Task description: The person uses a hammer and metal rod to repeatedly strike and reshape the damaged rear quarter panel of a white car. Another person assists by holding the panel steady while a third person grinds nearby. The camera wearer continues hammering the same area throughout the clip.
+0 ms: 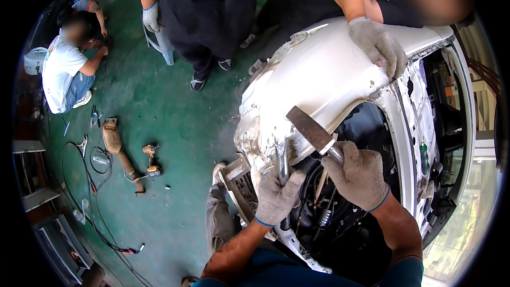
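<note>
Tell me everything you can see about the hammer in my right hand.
The hammer has a long, blocky head, dark brown-grey and worn, apparently metal. A short silvery length of handle shows; the rest is hidden in your gloved right hand, which grips it. The head slants from upper left to lower right, its upper end over the white car body. Whether it touches the bodywork, I can't tell.

Looks like you're in a car repair workshop tbh: there's a battered white car body (pixel 319 74) right in front of you, a hammer (pixel 311 129) over it, someone (pixel 210 16) in work gloves (pixel 151 17) opposite, and a drill (pixel 152 161) and cables (pixel 119 249) lying on the scuffed green floor (pixel 178 127)
</note>
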Available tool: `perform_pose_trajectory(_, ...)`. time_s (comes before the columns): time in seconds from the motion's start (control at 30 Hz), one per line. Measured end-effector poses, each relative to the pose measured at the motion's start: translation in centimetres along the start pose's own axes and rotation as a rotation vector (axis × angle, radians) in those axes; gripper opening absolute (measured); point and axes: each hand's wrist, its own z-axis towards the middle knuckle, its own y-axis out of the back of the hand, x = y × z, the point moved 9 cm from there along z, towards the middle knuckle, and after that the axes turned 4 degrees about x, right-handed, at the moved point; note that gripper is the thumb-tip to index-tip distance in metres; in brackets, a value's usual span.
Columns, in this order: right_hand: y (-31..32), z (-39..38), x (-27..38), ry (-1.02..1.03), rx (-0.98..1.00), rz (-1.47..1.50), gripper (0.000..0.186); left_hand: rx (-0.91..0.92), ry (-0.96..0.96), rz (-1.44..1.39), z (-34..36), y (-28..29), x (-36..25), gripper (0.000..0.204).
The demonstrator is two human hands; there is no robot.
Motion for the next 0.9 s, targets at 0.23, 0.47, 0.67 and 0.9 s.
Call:
perform_pose_trajectory(0.23,0.6,-1.7,-0.2,-0.013,-0.212,0.341,0.039,-0.005,-0.002,0.040,-0.2,0.2,-0.5,0.055)
perform_pose_trajectory(0.47,1.4,-0.6,0.7,0.096,-0.212,0.166,0.037,0.022,-0.030,0.036,-0.1,-0.1,-0.8,0.056)
perform_pose_trajectory(0.67,-1.2,-0.2,0.4,0.027,0.037,-0.068,0.031,-0.013,-0.023,0.077,0.1,0.0,-0.3,0.055)
perform_pose_trajectory(0.9,-1.0,0.6,0.1,-0.037,0.060,-0.150,0.037,-0.005,-0.020,0.086,0.1,-0.1,-0.7,0.054)
